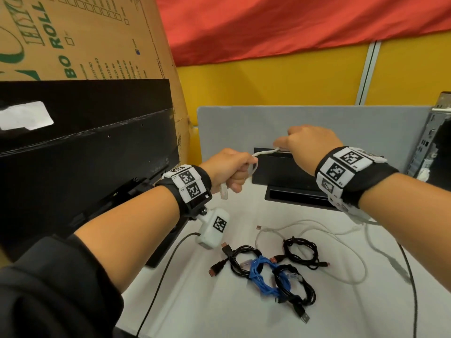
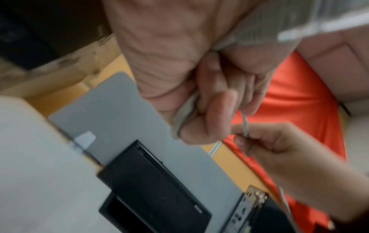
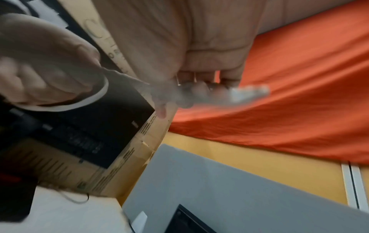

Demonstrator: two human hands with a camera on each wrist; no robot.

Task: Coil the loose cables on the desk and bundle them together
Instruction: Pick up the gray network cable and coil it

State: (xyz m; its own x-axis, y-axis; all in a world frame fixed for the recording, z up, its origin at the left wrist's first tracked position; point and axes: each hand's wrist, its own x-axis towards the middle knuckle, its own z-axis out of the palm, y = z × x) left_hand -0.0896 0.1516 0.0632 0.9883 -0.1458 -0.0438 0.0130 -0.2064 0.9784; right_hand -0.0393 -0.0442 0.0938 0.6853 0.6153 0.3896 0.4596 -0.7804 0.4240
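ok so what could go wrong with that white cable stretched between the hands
1. The left hand and right hand hold the white cable taut; a hard pull may strain it.
2. The loose white cable on the desk loops beside the coiled black cable and could snag it.

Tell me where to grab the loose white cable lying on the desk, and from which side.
Take the loose white cable at its free end, just behind the small plug, coming straight down from above. That end lies flat on the desk apart from the coiled black cable, so a pinch grip there should avoid snagging the coils.
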